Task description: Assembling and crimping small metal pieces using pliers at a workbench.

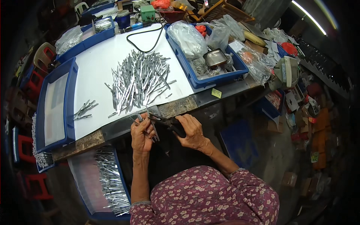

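Note:
At the table's front edge, my left hand [141, 135] is closed around a few slim silver metal strips [155, 134], which stick out above and below the fingers. My right hand [192, 130] grips a black-handled tool [177, 127] whose narrow end points left, to the strips. The exact kind of tool is hard to make out in the shadow. Just beyond both hands, a large heap of similar metal strips [139, 80] lies on the white sheet [90, 90]. A smaller bunch of strips [85, 109] rests to its left.
A shallow blue tray [70, 101] stands at the left. A blue bin [193, 79] at the right holds plastic bags and a metal tin [215, 57]. Below the table edge, another tray [122, 168] contains many strips. A black cable loop [144, 51] lies behind the heap.

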Motion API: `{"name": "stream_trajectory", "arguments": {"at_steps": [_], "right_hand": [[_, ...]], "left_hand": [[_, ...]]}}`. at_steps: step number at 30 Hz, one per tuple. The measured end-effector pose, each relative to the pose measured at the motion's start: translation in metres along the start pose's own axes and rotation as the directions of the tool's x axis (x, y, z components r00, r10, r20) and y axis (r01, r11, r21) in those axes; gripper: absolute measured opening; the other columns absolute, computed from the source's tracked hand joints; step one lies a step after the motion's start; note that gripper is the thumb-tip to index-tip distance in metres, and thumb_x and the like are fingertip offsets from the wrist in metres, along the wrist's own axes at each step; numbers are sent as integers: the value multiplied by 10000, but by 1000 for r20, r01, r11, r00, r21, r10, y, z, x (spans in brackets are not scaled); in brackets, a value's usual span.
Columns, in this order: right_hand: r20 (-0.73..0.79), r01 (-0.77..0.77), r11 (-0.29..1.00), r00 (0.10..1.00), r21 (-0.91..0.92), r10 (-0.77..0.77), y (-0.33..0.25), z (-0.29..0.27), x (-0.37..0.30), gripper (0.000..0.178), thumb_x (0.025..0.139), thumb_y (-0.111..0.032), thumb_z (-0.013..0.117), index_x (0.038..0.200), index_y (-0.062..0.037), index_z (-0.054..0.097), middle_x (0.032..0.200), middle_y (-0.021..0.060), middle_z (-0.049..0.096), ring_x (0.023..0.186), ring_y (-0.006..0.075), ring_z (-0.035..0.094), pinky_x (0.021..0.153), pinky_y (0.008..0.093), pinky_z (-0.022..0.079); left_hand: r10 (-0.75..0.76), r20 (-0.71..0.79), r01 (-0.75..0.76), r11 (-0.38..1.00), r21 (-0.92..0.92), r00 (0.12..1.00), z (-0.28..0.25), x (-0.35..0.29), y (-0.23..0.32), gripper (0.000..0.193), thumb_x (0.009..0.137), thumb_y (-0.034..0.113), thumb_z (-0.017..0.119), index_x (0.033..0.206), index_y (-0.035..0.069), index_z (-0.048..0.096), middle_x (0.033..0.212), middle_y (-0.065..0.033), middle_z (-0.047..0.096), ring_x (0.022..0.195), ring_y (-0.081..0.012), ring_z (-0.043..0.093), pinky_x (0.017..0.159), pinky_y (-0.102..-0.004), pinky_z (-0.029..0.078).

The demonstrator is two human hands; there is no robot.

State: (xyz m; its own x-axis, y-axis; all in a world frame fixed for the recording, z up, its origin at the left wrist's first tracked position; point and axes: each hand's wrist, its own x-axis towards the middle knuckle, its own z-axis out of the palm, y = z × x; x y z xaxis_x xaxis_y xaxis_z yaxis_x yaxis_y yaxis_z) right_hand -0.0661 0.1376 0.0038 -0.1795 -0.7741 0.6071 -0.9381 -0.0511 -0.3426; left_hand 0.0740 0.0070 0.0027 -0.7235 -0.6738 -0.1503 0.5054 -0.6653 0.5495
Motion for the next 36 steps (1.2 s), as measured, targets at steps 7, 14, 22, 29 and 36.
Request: {"name": "stream_trajectory", "arguments": {"at_steps": [7, 14, 22, 29, 36], "right_hand": [[-23, -21, 1000, 1000, -6, 21, -1, 3, -2, 451, 625, -109, 716, 998, 17, 496, 785, 140, 507, 696, 296, 528, 608, 356, 431], [-26, -46, 999, 999, 26, 46, -5, 4, -4, 424, 634, -110, 713, 976, 14, 497, 779, 139, 505, 684, 294, 527, 594, 344, 437], [279, -382, 824, 917, 418, 284, -12, 0, -13, 454, 647, -155, 728, 1008, 13, 511, 807, 104, 510, 712, 203, 515, 646, 307, 428], [585, -636, 435, 767, 638, 264, -15, -18, -2, 455, 649, -226, 734, 988, 11, 542, 793, 24, 487, 735, 118, 459, 666, 262, 386], [572, -619, 503, 775, 603, 268, -19, -21, -2, 458, 648, -237, 736, 981, 10, 542, 781, 14, 472, 720, 108, 441, 653, 260, 377]], "left_hand": [[-4, 3, 4, 999, -39, 1000, -2, 2, -4, 137, 852, 45, 530, 983, 4, 534, 685, -5, 493, 501, -58, 390, 400, -177, 290], [21, -57, -22, 1000, -19, 998, 1, 1, -7, 120, 847, 46, 546, 966, 32, 540, 672, 7, 488, 490, -57, 386, 394, -176, 288], [302, 52, -306, 928, 215, 952, 20, -2, -19, 38, 869, 82, 541, 867, 69, 506, 617, 42, 406, 472, -20, 333, 397, -158, 247], [668, 260, -491, 182, 852, 698, 28, -6, -16, 78, 846, 27, 525, 850, -9, 456, 706, -60, 454, 594, -150, 476, 527, -276, 395], [690, 385, -533, 2, 846, 613, 28, -9, -12, 55, 844, 4, 502, 864, -15, 454, 717, -89, 437, 593, -175, 427, 543, -279, 375]]}}
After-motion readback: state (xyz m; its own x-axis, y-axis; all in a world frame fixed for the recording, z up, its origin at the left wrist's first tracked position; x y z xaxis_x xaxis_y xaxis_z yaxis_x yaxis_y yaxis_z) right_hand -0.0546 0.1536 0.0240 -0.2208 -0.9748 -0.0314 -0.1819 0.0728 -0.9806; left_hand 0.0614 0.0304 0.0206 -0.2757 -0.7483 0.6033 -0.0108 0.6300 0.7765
